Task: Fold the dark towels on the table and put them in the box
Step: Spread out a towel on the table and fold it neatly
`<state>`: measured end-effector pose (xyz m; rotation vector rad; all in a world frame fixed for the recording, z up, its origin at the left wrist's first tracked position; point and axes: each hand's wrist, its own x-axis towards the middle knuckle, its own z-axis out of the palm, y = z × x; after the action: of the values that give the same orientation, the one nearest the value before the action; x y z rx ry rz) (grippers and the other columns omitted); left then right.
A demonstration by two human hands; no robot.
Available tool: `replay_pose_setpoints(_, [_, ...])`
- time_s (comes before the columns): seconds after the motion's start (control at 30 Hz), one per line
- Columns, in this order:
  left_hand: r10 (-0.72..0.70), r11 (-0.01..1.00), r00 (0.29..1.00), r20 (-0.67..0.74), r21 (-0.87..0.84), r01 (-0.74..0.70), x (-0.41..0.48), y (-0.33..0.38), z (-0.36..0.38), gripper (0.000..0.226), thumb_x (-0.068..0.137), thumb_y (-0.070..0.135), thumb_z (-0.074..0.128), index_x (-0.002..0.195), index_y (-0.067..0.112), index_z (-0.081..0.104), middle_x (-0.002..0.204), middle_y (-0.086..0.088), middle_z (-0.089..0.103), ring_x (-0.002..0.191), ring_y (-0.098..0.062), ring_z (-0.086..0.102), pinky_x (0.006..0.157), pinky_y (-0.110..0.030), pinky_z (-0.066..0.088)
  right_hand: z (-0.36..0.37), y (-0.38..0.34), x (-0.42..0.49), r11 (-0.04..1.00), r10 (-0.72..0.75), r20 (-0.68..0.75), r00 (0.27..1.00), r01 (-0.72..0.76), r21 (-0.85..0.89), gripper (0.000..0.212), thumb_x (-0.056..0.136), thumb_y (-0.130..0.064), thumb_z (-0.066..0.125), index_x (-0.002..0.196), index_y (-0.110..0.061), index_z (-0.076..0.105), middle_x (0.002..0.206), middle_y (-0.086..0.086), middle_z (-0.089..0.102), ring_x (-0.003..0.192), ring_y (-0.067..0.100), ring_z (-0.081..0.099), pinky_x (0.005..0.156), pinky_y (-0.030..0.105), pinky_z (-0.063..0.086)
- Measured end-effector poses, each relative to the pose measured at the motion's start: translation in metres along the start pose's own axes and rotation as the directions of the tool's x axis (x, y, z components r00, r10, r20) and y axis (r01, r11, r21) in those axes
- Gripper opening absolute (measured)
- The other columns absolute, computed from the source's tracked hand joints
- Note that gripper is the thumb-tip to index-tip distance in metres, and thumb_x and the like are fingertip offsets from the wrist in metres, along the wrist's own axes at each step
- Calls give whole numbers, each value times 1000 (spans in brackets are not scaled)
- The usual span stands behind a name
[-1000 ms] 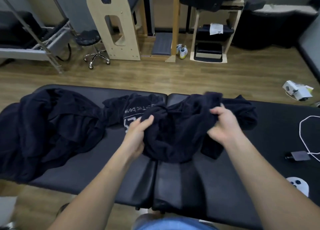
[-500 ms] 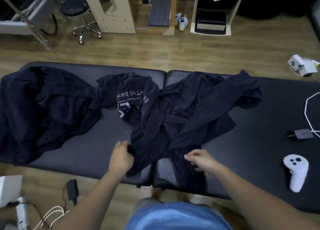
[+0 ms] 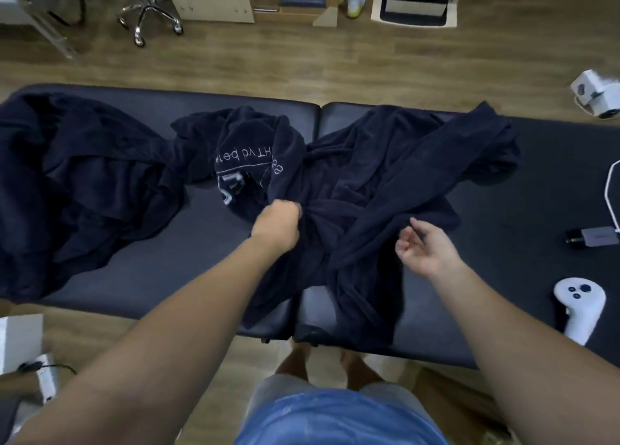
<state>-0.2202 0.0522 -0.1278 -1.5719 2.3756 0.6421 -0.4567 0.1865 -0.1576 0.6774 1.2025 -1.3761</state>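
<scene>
Left hand [image 3: 278, 225] closed in a fist, fingers pressed together and bunching a fold of the middle dark towel [image 3: 375, 189] near its centre. Right hand [image 3: 424, 248] just beside the same towel's right-hand folds, palm turned up, fingers loosely curled and spread apart, gripping nothing — fingertips close to the cloth, contact not clear. Middle towel crumpled and twisted across the seam of the black padded table [image 3: 167, 263], one end draped over the near edge, the other trailing toward the far right. White lettering [image 3: 241, 154] showing on a fold at the towel's left part, just beyond the left hand. Second dark towel [image 3: 77, 176] heaped at the table's left end, partly hanging off the near side. On the table's right portion, well apart from the towels — white controller [image 3: 578, 305], small grey adapter [image 3: 590, 238] with a white cable [image 3: 609, 189]. White box [image 3: 18, 339] on the floor at the lower left, only partly in view.
</scene>
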Motion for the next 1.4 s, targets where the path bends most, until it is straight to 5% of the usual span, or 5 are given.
replay_pose_setpoints(0.33, [-186,147,905,-383,-921,-360,-98,-35,-183,48,77,-14,43,86,22,73,71,0,72,61,-18,63,56,-25,51,5,3,9,932,-39,-125,991,-9,-362,33,97,-23,58,130,-19,53,137,4,52,106,22,53,93,42,44])
replay_pose_setpoints(0.67, [-381,406,850,365,-760,508,-119,-68,-22,9,91,13,74,98,8,79,98,-5,77,100,-25,71,80,-29,54,116,-75,-104,854,-495,263,828,520,-27,34,94,-3,45,119,-20,59,84,-4,66,73,13,66,63,29,57])
replay_pose_setpoints(0.97, [-141,-369,982,122,-927,63,-118,-54,-111,39,55,13,70,93,7,62,99,-14,67,91,-28,66,96,-37,48,66,74,-56,48,99,438,894,435,-899,15,92,-26,69,85,-18,58,76,4,57,69,19,55,65,29,43])
replay_pose_setpoints(1.3, [-694,316,719,-31,-911,265,-139,-137,-95,20,84,-7,73,81,13,69,76,-6,71,85,-28,67,79,-34,57,74,105,-31,-115,-160,477,864,463,-879,21,89,-20,66,73,-15,54,74,-2,60,75,19,61,53,22,40])
replay_pose_setpoints(1.4, [-777,191,625,73,-919,344,-144,-152,-59,25,88,15,77,72,9,59,77,-9,68,85,-28,67,76,-36,51,98,97,-36,564,-148,351,925,370,-738,14,91,-19,61,80,-10,62,85,8,70,81,25,64,68,30,48])
